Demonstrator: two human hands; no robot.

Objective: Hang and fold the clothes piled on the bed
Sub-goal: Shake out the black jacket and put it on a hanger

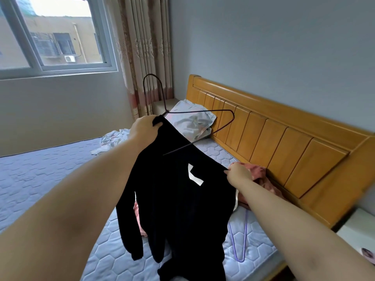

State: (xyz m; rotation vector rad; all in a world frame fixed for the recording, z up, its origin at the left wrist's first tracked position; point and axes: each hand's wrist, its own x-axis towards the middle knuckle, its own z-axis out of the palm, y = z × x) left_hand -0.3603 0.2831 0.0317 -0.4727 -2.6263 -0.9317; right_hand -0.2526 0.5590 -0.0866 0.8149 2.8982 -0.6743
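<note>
A black long-sleeved garment with a white label hangs in the air over the bed. My left hand grips its upper edge together with a thin dark wire hanger, whose hook rises above the hand. One hanger arm sticks out to the right, outside the cloth. My right hand pinches the garment's other shoulder edge. Pink clothes lie under and behind the garment, by the headboard.
The bed has a pale blue quilted mattress and a wooden headboard. A patterned pillow leans at the head. A purple hanger lies on the mattress. Crumpled light cloth lies farther back. Window and curtain stand at left.
</note>
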